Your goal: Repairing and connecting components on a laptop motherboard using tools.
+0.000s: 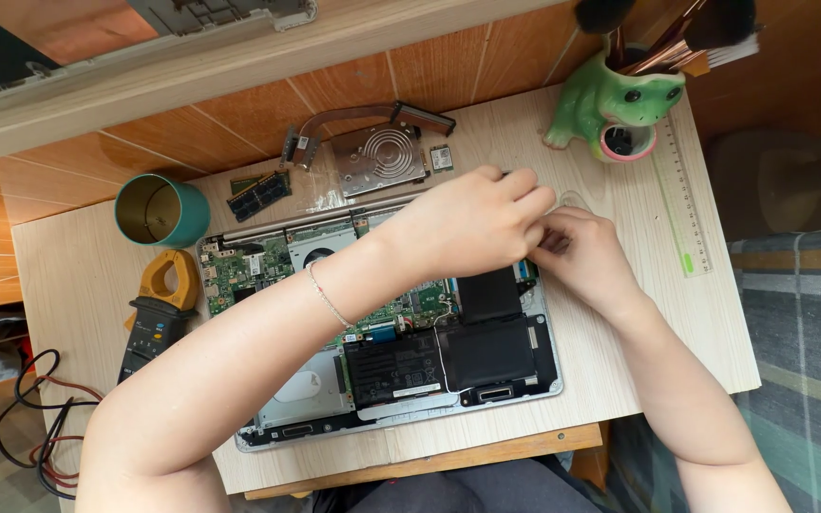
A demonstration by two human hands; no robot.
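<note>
Bare forearms, no sleeves; a thin beaded bracelet (pixel 327 296) circles the left wrist.

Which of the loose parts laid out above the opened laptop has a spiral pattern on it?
The flat metal plate with the copper pipe arching over it, in the middle of the row. The dark memory sticks to its left and the tiny green card to its right have none.

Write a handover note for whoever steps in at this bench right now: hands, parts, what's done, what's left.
Left hand and right hand meet, fingers pinched together, over the far right corner of the opened laptop; whatever they pinch is too small to tell.
Laptop lies bottom cover off, board and battery exposed.
Already out, lying behind it: heatsink with fan, two memory sticks, a small card.
Clamp meter and green cup sit left, frog pot and ruler right.
Left: battery and board still in the case.
</note>
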